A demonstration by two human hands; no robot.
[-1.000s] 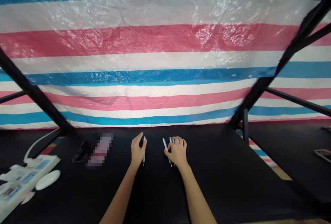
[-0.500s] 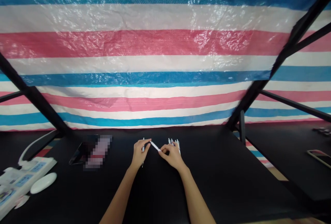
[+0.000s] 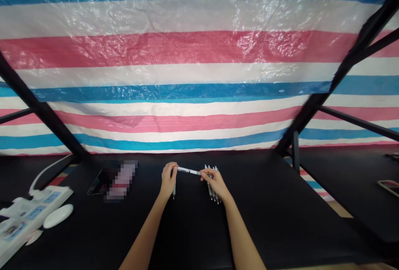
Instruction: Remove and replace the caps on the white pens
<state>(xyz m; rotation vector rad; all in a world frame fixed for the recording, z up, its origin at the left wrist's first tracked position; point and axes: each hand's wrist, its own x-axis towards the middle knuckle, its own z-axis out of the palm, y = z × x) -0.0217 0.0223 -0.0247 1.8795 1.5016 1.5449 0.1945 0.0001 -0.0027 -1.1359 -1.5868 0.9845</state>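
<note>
Both my hands hold one white pen (image 3: 188, 172) level above the black table (image 3: 193, 228). My left hand (image 3: 168, 178) pinches its left end and my right hand (image 3: 213, 180) pinches its right end. Another white pen (image 3: 173, 191) lies on the table under my left hand. Several more white pens (image 3: 213, 191) lie side by side on the table beneath my right hand, partly hidden by it.
A dark tablet or phone (image 3: 106, 178) lies left of my hands. At the far left stand a white power strip (image 3: 28, 214) with its cable and a white mouse (image 3: 58, 216). A striped tarp (image 3: 187, 74) hangs behind. Black frame bars (image 3: 327, 91) cross at both sides.
My right hand lifted one pen from the group on the table and brought it to my left hand, which now grips its other end. The pen went from slanted to level.
</note>
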